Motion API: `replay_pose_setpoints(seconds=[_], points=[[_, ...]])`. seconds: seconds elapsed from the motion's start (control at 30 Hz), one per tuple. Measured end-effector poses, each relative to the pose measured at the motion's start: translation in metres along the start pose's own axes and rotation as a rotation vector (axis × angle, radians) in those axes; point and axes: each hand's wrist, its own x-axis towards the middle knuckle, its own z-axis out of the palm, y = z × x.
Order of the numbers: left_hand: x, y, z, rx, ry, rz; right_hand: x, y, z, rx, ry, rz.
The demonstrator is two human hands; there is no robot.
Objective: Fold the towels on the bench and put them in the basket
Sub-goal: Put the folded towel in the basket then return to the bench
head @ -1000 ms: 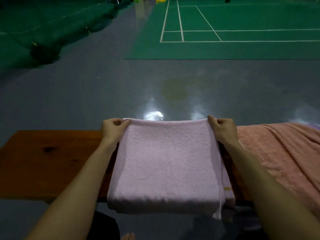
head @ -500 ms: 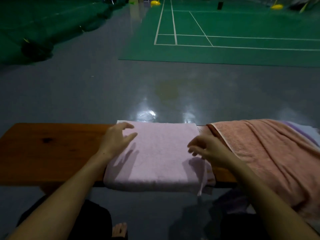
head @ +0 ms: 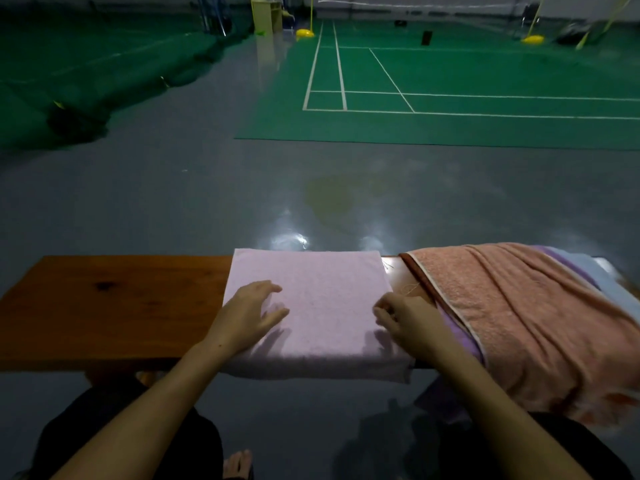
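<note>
- Left hand [head: 247,315]: fingers spread and fairly straight, over the left part of the pink towel [head: 311,306]; palm low at the towel's near left edge; contact likely, not certain.
- Right hand [head: 405,322]: fingers curled inward at the towel's right edge; cannot tell whether pinching the cloth or merely resting against it.
- Pink towel: folded into a thick, near-square pad, edges roughly aligned; lying flat across the middle of the bench [head: 104,306], near edge overhanging the bench front slightly.
- Judged status of this towel: folding complete or nearly so, possibly being smoothed; not yet lifted, not yet in any basket.
- Salmon towel [head: 519,323]: just right of the pink one, unfolded, draped loosely over the right end of the bench and hanging down toward the floor.
- Purple cloth [head: 460,337]: partly visible beneath the salmon towel, also showing at the far right end; apparently another unfolded towel, number of pieces not determinable.
- Basket: not in view; location unknown.
- Left part of bench: bare wood showing.
- Surroundings: grey floor beyond the bench, green court with white lines further off.
- Remaining, as judged: transfer of the pink towel to the basket; folding and transfer of the salmon towel and the purple cloth. Task at an early-to-middle stage.
</note>
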Motion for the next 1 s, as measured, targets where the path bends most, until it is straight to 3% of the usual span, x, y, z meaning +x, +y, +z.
replay_pose_setpoints(seconds=[0.1,0.23,0.37,0.77,0.87,1.0], points=[[0.007,0.007,0.018,0.186,-0.018,-0.03,0.02,-0.041,0.032,0.096,0.018,-0.05],[0.022,0.007,0.038,0.341,-0.04,-0.047,0.05,-0.07,0.072,-0.104,-0.08,-0.105],[0.024,-0.007,0.049,0.331,-0.048,-0.067,0.058,-0.058,0.088,-0.215,-0.103,-0.117],[0.004,-0.027,0.035,0.346,-0.086,-0.17,0.016,-0.012,0.056,-0.241,-0.016,0.212],[0.002,-0.017,0.023,0.332,-0.034,-0.15,-0.001,-0.006,0.04,-0.241,0.075,0.295],[0.006,0.005,0.018,0.17,0.088,-0.073,-0.013,-0.001,0.031,-0.246,0.074,0.445]])
